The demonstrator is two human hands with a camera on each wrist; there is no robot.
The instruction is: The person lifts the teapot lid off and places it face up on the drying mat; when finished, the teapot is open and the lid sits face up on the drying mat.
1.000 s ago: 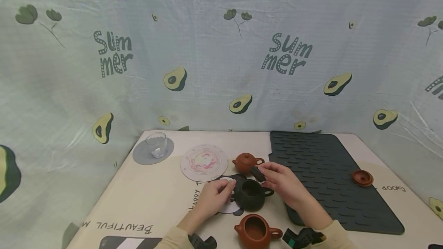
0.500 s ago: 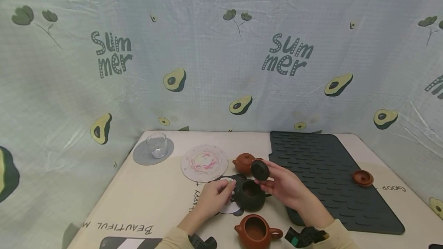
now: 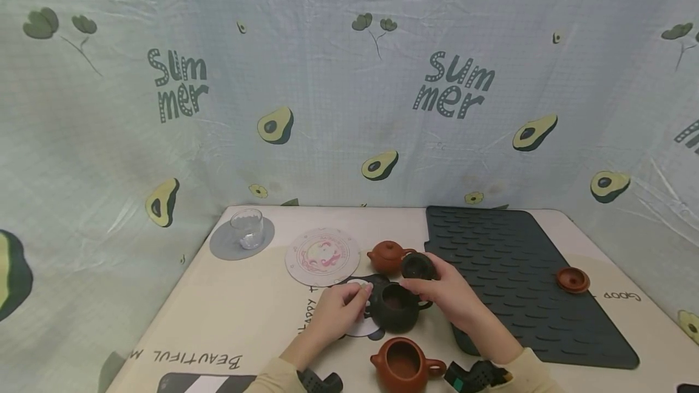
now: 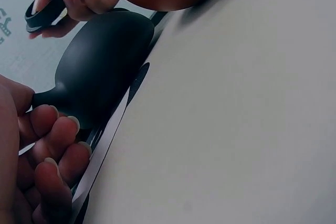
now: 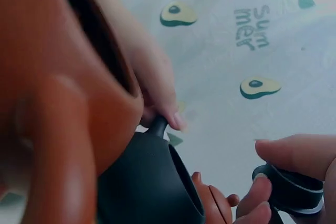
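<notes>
A dark, round clay teapot [image 3: 395,308] stands open in front of the small lidded brown teapot [image 3: 386,255]. The left hand [image 3: 338,311] pinches its spout. The right hand [image 3: 445,291] grips the dark round lid [image 3: 418,266] just above the pot, beside the ribbed black mat [image 3: 508,272].

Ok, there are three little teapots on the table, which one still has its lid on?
The small brown teapot farthest back, beside the dark mat. The black teapot and the near brown teapot both stand open.
</notes>
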